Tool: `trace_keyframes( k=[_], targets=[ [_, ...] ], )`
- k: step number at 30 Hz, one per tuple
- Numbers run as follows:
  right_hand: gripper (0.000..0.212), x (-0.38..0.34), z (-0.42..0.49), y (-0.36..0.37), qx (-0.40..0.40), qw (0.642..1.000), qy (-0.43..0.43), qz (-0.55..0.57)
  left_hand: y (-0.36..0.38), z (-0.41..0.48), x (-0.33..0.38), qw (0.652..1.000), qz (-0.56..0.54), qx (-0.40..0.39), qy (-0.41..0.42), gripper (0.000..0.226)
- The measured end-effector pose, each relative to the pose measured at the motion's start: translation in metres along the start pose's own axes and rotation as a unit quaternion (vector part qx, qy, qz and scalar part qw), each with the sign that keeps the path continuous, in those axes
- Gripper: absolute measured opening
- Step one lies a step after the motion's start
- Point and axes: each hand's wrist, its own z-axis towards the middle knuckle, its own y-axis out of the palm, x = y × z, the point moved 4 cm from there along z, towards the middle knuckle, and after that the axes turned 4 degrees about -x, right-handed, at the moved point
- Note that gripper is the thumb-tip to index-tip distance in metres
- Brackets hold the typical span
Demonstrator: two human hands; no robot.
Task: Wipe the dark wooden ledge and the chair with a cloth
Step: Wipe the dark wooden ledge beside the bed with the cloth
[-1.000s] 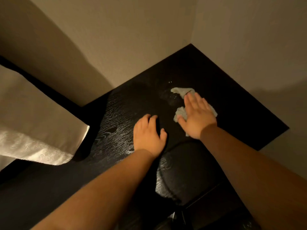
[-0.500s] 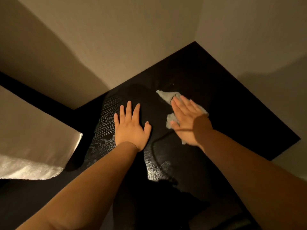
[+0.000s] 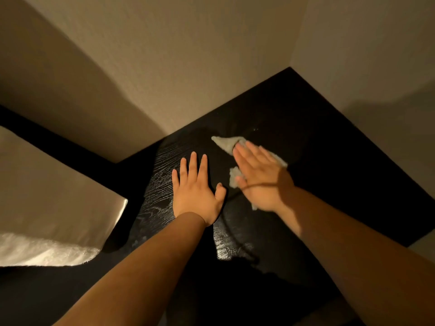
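Dim warm light, deep shadows

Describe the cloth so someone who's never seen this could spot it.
Find the dark ledge in the wall corner. On it two hands lie flat; the cloth is the pale crumpled rag under the right hand, one corner poking past the fingers. The left hand covers only bare wood.

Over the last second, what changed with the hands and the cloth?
The left hand uncurled its fingers and now lies flat on the ledge. The right hand slid the cloth leftward. It still presses the cloth flat; nothing was let go.
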Motion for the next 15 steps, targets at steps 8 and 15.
trace_keyframes(
  k=[8, 15],
  targets=[
    [0.071, 0.024, 0.052, -0.014, 0.012, 0.991, 0.130, 0.002, 0.001, 0.001, 0.000, 1.000, 0.008, -0.014, -0.009, 0.092],
    [0.074, 0.003, 0.023, -0.005, -0.032, 0.999, 0.010, -0.026, 0.001, 0.003, 0.000, 1.000, 0.000, -0.014, -0.013, 0.093]
  ],
)
